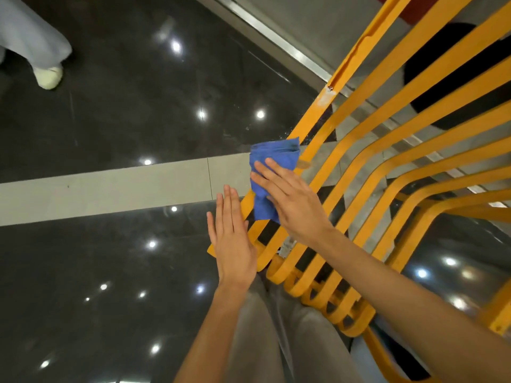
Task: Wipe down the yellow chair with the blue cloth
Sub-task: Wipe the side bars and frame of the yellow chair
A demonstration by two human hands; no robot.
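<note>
Left of the yellow chair (pixel 319 109), dark floor (pixel 110 120) is left open, bounded only by a shoe (pixel 49 77) far off. Across the chair, passage is barred by close-set slats (pixel 279 272) (narrow gaps only); its outer edge is occupied by the blue cloth (pixel 272 172), right hand (pixel 293 205) and left hand (pixel 235 244).

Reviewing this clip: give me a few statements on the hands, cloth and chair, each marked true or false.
1. The right hand presses the blue cloth against a slat of the yellow chair. True.
2. The left hand holds the cloth. False: its fingers are straight and hold nothing.
3. The cloth covers the whole chair. False: it covers only a patch of the outer slat.
4. Another person's shoe shows at the upper left. True.
</note>
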